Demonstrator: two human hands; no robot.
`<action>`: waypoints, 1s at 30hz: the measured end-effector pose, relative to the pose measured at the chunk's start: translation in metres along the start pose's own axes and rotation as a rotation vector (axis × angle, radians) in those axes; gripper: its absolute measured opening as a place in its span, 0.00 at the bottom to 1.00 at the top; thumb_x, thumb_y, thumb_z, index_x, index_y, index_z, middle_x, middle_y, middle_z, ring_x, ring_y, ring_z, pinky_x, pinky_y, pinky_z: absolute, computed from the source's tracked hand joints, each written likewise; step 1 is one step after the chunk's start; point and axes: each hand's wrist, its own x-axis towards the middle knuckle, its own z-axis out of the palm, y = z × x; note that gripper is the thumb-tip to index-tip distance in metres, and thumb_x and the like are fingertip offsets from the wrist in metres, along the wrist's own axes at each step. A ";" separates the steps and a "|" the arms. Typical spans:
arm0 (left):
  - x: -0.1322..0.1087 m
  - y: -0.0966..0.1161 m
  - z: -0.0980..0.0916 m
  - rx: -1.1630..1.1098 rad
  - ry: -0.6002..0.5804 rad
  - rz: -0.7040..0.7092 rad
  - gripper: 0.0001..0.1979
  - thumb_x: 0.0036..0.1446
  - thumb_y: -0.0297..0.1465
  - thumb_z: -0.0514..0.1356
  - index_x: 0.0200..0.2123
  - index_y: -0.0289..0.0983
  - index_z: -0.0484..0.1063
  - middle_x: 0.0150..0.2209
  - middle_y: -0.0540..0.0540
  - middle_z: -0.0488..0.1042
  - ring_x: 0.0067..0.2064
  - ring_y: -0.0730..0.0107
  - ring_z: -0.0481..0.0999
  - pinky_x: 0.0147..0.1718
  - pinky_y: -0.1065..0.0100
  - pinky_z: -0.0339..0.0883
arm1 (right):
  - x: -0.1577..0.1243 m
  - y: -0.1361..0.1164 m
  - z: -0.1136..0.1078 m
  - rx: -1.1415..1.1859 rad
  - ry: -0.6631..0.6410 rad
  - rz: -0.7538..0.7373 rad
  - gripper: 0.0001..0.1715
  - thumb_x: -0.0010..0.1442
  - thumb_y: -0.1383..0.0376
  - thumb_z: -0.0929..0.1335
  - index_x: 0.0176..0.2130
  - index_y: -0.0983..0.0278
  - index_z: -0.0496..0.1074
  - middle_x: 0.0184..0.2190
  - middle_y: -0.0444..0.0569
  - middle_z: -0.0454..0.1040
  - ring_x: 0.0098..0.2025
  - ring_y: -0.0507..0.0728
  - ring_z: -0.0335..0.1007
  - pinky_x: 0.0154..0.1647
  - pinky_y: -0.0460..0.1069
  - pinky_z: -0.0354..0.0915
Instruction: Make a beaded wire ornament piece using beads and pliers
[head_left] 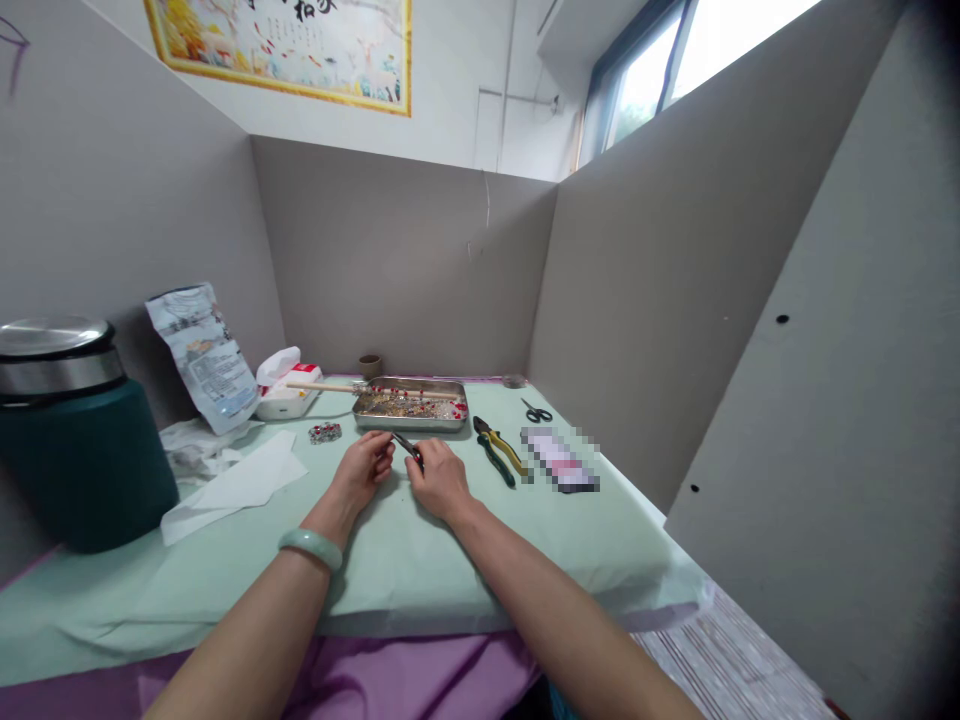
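Both my hands rest close together on the pale green table cover (420,560), just in front of a metal tray (411,404). My right hand (439,478) is closed on small dark pliers (407,446), whose tip points up and left towards my left hand (365,465). The left hand's fingers are pinched together at the pliers' tip on something too small to make out. A jade-green bangle (311,546) sits on my left wrist. The tray holds several small red and gold beads and bits.
Yellow-and-green-handled pliers (497,450) and small scissors (536,411) lie right of the tray. A small beaded piece (325,432), white paper (236,482), a tissue pack (285,392), a printed bag (204,355) and a dark green lidded bin (71,435) stand left. Grey partition walls enclose the table.
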 end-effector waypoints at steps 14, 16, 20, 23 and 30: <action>0.001 -0.004 0.000 0.103 0.067 0.025 0.15 0.42 0.36 0.67 0.28 0.37 0.63 0.19 0.56 0.64 0.14 0.85 0.53 0.11 0.79 0.41 | 0.000 -0.003 -0.002 -0.113 0.002 -0.018 0.08 0.62 0.62 0.63 0.39 0.63 0.69 0.38 0.51 0.71 0.42 0.58 0.64 0.41 0.50 0.59; 0.000 -0.004 0.000 0.114 0.075 0.036 0.15 0.42 0.36 0.67 0.27 0.37 0.63 0.19 0.56 0.64 0.14 0.85 0.53 0.11 0.78 0.41 | 0.000 -0.003 -0.002 -0.132 -0.004 -0.023 0.08 0.61 0.62 0.64 0.39 0.63 0.69 0.38 0.52 0.71 0.42 0.59 0.64 0.40 0.50 0.59; -0.001 -0.003 0.001 0.129 0.077 0.049 0.15 0.42 0.36 0.67 0.28 0.36 0.63 0.20 0.56 0.64 0.15 0.85 0.53 0.11 0.78 0.41 | 0.000 -0.004 -0.002 -0.116 -0.002 -0.015 0.09 0.62 0.61 0.64 0.39 0.63 0.69 0.38 0.52 0.72 0.42 0.58 0.65 0.40 0.50 0.59; -0.002 -0.003 0.001 0.146 0.078 0.052 0.15 0.42 0.36 0.66 0.28 0.36 0.63 0.19 0.56 0.64 0.15 0.85 0.53 0.11 0.79 0.41 | 0.000 -0.003 -0.003 -0.028 -0.037 0.012 0.11 0.64 0.59 0.62 0.40 0.63 0.69 0.37 0.50 0.72 0.41 0.57 0.66 0.40 0.49 0.59; -0.001 -0.003 -0.001 0.103 0.040 0.037 0.16 0.42 0.36 0.68 0.28 0.35 0.64 0.19 0.56 0.64 0.15 0.86 0.53 0.11 0.80 0.42 | 0.003 0.000 -0.006 0.109 -0.114 -0.004 0.11 0.65 0.65 0.59 0.40 0.63 0.69 0.38 0.49 0.72 0.41 0.56 0.66 0.40 0.48 0.58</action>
